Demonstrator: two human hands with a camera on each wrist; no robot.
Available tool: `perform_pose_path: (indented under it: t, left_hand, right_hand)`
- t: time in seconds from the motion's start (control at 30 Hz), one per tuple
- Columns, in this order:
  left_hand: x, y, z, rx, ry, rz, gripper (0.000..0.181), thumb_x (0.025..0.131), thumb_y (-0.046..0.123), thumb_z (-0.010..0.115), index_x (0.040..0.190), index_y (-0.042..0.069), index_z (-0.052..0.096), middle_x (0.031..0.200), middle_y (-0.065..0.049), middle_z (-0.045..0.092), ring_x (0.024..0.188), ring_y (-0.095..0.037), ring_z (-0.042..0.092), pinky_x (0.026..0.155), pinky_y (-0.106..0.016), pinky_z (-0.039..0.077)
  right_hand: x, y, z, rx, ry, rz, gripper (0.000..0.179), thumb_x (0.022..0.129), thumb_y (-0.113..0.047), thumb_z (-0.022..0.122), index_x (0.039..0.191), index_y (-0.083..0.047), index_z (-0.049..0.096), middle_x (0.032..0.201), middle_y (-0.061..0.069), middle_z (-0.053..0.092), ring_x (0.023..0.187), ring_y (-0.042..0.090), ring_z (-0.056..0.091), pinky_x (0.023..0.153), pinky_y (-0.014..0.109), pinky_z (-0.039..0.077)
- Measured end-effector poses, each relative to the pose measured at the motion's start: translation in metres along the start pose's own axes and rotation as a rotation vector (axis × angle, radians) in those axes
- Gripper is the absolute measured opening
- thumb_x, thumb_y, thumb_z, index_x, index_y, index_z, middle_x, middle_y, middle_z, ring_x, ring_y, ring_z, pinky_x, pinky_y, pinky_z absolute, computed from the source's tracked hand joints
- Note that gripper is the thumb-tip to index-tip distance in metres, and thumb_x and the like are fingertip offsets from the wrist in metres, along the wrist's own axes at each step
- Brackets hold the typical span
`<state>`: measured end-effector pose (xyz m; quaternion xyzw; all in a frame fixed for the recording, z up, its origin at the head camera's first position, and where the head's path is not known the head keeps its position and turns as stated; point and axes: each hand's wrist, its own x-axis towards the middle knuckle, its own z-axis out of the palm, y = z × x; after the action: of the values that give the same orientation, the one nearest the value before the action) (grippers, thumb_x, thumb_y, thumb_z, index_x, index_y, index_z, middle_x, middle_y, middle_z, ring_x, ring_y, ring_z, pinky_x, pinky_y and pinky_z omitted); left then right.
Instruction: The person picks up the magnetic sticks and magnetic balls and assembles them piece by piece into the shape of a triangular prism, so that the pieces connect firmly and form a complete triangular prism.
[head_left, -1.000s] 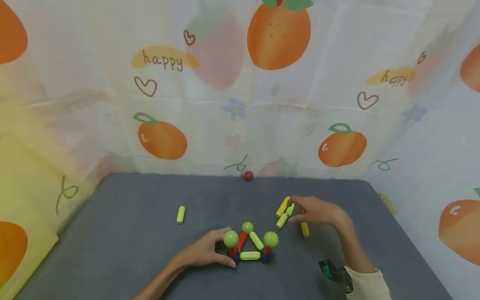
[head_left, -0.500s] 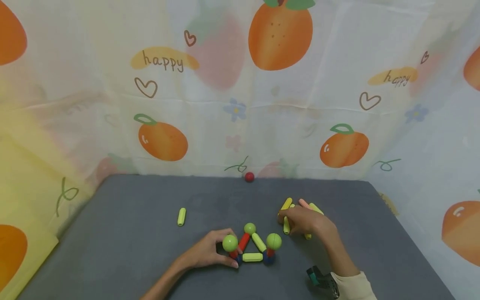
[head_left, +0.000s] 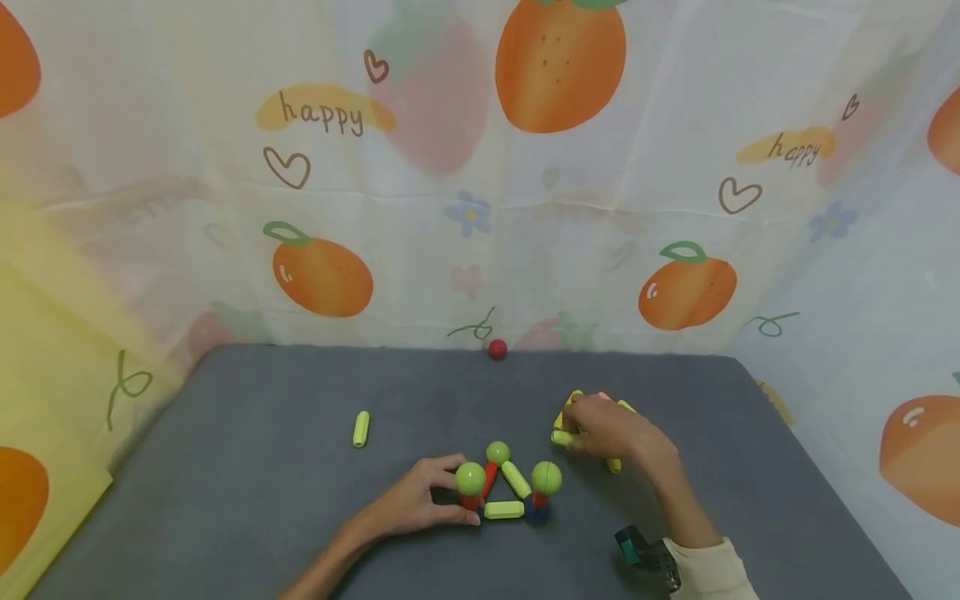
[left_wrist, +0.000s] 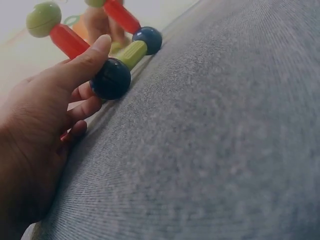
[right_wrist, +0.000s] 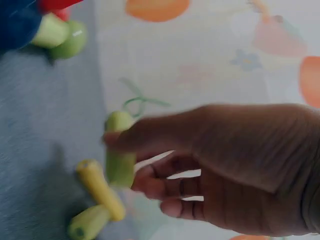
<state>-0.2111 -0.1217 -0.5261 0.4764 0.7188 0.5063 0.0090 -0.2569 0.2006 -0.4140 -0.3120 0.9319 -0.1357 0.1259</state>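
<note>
A triangular frame of balls and rods stands on the grey table (head_left: 247,500). Light green rods (head_left: 504,510) and a red rod form its base. Red uprights rise from two dark blue balls (left_wrist: 111,80), topped by light green balls (head_left: 546,477); a third light green ball (head_left: 497,452) sits at the back corner. My left hand (head_left: 408,500) grips the frame's left corner, thumb against the dark blue ball, fingers behind it. To the right, my right hand (head_left: 618,429) pinches a light green rod (right_wrist: 120,170) between thumb and fingers, above the loose rods.
Several loose rods lie around my right hand, among them a yellow rod (right_wrist: 102,190); some are partly covered by it. One light green rod (head_left: 362,429) lies alone at left. A red ball (head_left: 497,349) rests at the table's back edge, before a printed curtain (head_left: 420,250).
My right hand first moved left and down over the loose rods, then took up a light green rod, which has turned sideways. My left hand stays at the frame's left corner.
</note>
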Motion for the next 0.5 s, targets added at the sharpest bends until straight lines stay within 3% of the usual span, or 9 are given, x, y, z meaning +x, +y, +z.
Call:
perform_pose_path:
  t: [0.1, 0.27, 0.37, 0.5]
  left_hand:
    - [0.0, 0.0, 0.0, 0.001, 0.003, 0.007, 0.013, 0.09, 0.019, 0.083, 0.102, 0.019, 0.078, 0.099, -0.002, 0.062, 0.089, -0.005, 0.057, 0.086, -0.024, 0.054]
    - [0.0, -0.001, 0.0, 0.001, 0.013, 0.012, 0.014, 0.088, 0.019, 0.084, 0.101, 0.018, 0.079, 0.099, -0.002, 0.063, 0.089, -0.004, 0.058, 0.085, -0.024, 0.055]
    - [0.001, -0.001, 0.0, 0.003, 0.015, 0.016, 0.014, 0.088, 0.019, 0.084, 0.101, 0.017, 0.079, 0.098, -0.002, 0.063, 0.087, -0.004, 0.058, 0.083, -0.024, 0.055]
    - [0.002, -0.001, 0.0, -0.001, 0.017, 0.026, 0.015, 0.088, 0.018, 0.085, 0.101, 0.016, 0.079, 0.098, -0.002, 0.064, 0.087, -0.005, 0.059, 0.082, -0.024, 0.056]
  right_hand:
    - [-0.006, -0.012, -0.013, 0.061, 0.078, -0.022, 0.008, 0.097, -0.014, 0.073, 0.097, -0.012, 0.066, 0.09, -0.004, 0.061, 0.079, 0.006, 0.052, 0.072, 0.026, 0.047]
    - [-0.021, -0.048, -0.029, 0.137, 0.178, -0.16, 0.009, 0.1, -0.02, 0.071, 0.108, -0.017, 0.067, 0.099, -0.007, 0.068, 0.087, 0.005, 0.061, 0.078, 0.027, 0.053]
    - [-0.027, -0.069, -0.029, 0.125, 0.174, -0.223, 0.012, 0.099, -0.02, 0.073, 0.11, -0.019, 0.068, 0.101, -0.009, 0.067, 0.089, 0.004, 0.059, 0.081, 0.025, 0.053]
    - [-0.024, -0.088, -0.022, 0.097, 0.106, -0.28, 0.012, 0.097, -0.021, 0.076, 0.107, -0.021, 0.069, 0.098, -0.012, 0.066, 0.086, 0.004, 0.053, 0.08, 0.021, 0.048]
